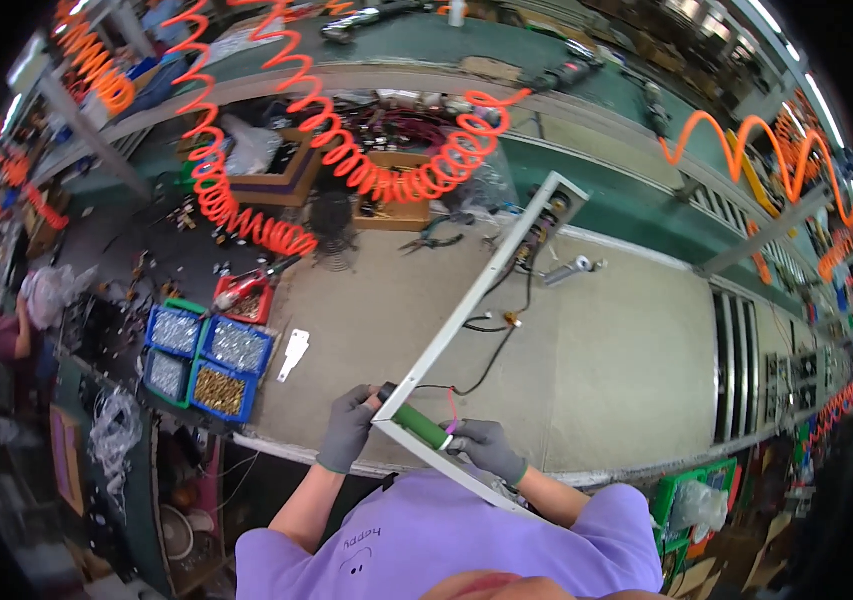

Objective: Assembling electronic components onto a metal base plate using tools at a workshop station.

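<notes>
A long pale metal frame (461,306) slants across the bench toward me, its near corner close to my chest. My left hand (348,430), in a grey glove with bare fingertips, closes on that corner beside a black cap. Inside the corner lies a green cylinder (420,425) with a white end. My right hand (486,448), also gloved, is closed around the white end, with a pink-red wire at its fingers. A black cable (498,362) runs from the frame over the bench. Fittings (544,225) sit in the frame's far end.
Blue bins (237,345) of small metal parts and a red bin (244,300) stand at left. A white flat plate (293,355), pliers (433,240) and a silver cylindrical tool (568,269) lie on the bench. Orange coiled hoses (396,185) hang above. Metal rollers (734,365) are at right.
</notes>
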The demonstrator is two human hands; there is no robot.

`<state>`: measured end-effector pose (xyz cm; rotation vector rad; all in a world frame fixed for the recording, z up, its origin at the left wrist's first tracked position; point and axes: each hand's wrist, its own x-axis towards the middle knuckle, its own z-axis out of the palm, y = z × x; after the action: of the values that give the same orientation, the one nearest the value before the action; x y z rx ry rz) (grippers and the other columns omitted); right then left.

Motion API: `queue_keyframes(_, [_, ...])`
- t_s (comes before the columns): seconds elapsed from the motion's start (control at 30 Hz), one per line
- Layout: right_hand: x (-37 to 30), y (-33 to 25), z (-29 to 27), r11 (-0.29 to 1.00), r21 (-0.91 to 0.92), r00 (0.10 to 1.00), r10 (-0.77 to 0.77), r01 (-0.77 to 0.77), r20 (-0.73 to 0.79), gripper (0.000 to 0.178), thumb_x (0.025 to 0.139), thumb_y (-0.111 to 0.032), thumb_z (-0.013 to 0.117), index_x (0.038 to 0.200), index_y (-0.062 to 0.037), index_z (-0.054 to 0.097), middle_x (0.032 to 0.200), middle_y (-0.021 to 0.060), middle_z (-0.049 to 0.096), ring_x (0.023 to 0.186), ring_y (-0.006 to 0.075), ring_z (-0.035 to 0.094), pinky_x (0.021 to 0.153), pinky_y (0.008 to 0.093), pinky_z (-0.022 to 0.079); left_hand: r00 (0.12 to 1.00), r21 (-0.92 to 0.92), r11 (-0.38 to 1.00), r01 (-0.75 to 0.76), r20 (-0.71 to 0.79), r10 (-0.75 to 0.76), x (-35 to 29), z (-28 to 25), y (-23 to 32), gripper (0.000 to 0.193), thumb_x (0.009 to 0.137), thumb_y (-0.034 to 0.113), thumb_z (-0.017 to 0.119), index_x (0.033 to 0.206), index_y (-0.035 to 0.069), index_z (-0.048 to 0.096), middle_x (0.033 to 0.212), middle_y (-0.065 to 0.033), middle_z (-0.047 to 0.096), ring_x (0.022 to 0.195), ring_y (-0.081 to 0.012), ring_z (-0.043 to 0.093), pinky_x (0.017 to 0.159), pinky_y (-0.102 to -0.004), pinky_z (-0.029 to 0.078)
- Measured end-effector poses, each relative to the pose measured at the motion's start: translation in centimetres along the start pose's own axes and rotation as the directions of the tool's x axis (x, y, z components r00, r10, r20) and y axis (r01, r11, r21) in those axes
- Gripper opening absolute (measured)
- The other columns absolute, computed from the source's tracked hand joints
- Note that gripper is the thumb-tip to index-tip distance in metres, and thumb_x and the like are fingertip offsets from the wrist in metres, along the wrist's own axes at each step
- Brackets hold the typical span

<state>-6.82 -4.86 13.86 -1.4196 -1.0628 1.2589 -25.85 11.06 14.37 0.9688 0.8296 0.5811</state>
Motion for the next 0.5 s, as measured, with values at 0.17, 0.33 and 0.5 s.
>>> queue_keyframes(0.17, [-0.1, -0.3, 0.3, 0.995, 0.101, 0.999, 0.002, 0.003, -0.05, 0.022, 0.08, 0.0, 0.059, 0.102, 0.0029, 0.062, 0.085, 0.007, 0.064, 0.071, 0.0113, 0.059, 0.065, 0.0243, 0.049, 0.993, 0.234, 0.969, -0.084, -0.055, 0.1, 0.1, 0.2, -0.4, 0.023, 0.086, 0.02, 0.056, 0.087, -0.002, 0.062, 0.071, -0.0001, 0.056, 0.066, -0.0062, 0.048, 0.059, -0.022, 0.039])
queue_keyframes(0.33, [-0.1, -0.2, 0.2, 0.993, 0.12, 1.0, 0.015, -0.013, -0.015, 0.022, 0.08, 0.002, 0.059, 0.101, 0.0031, 0.062, 0.085, 0.0065, 0.063, 0.071, 0.01, 0.058, 0.065, 0.0235, 0.049, 0.996, 0.14, 0.989, -0.051, -0.067, 0.06, -0.2, 0.4, -0.5, 0.022, 0.087, 0.019, 0.054, 0.086, -0.001, 0.061, 0.068, 0.0006, 0.053, 0.063, -0.0055, 0.047, 0.056, -0.022, 0.038])
queue_keyframes(0.5, [-0.5, 0.8, 0.3, 0.997, 0.061, 0.999, -0.04, 0.041, -0.023, 0.02, 0.081, -0.001, 0.06, 0.1, 0.0036, 0.062, 0.085, 0.0055, 0.063, 0.07, 0.009, 0.057, 0.064, 0.0233, 0.048, 0.998, 0.044, 0.998, -0.042, -0.048, 0.044, -0.2, 0.2, -1.3, 0.023, 0.088, 0.021, 0.053, 0.09, -0.001, 0.06, 0.069, 0.001, 0.053, 0.062, -0.0056, 0.046, 0.056, -0.0216, 0.037])
